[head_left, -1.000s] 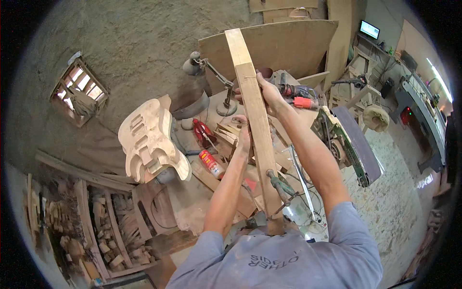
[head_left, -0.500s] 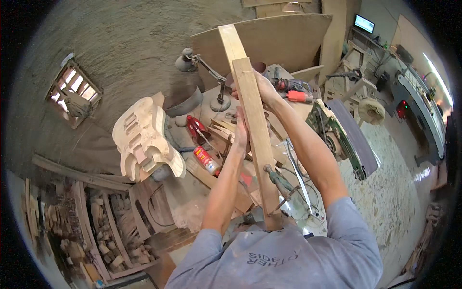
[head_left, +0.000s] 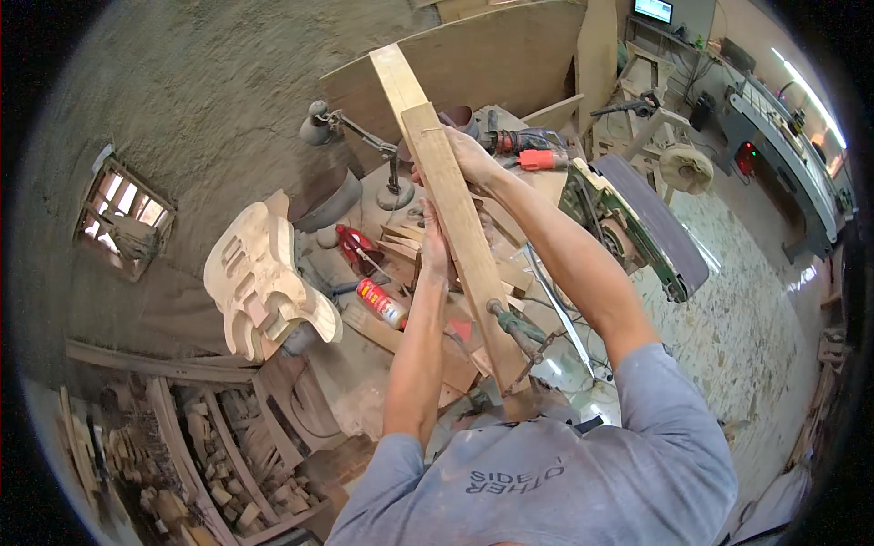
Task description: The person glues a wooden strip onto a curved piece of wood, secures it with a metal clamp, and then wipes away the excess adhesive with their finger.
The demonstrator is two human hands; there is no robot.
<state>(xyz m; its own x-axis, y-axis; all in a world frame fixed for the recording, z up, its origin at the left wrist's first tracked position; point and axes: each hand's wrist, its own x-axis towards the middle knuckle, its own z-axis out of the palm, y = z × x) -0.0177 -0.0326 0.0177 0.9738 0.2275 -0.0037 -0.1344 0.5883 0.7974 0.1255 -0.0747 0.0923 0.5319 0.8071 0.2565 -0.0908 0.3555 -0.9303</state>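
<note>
A long wooden plank (head_left: pixel 455 207) stretches away from my chest, with a paler length of wood (head_left: pixel 398 80) showing beyond its far end. My right hand (head_left: pixel 471 162) grips it from the right near that end, its fingertips just showing on the left side. Lower down, my left hand (head_left: pixel 434 244) holds the plank's left side; part of its grip is hidden behind the wood. Close to my body, a green clamp (head_left: pixel 515 326) with a metal screw sits across the plank.
Left of the bench stand pale guitar bodies (head_left: pixel 264 273). A red-labelled bottle (head_left: pixel 381 303), a red tool (head_left: pixel 358 247) and a desk lamp (head_left: pixel 393 193) are on the cluttered bench. A belt sander (head_left: pixel 646 218) stands at right, near an orange-red power tool part (head_left: pixel 543 160).
The whole view has shifted, so surroundings appear further left and slightly higher on the right side. Both hands keep hold of the plank, and the clamp stays on it.
</note>
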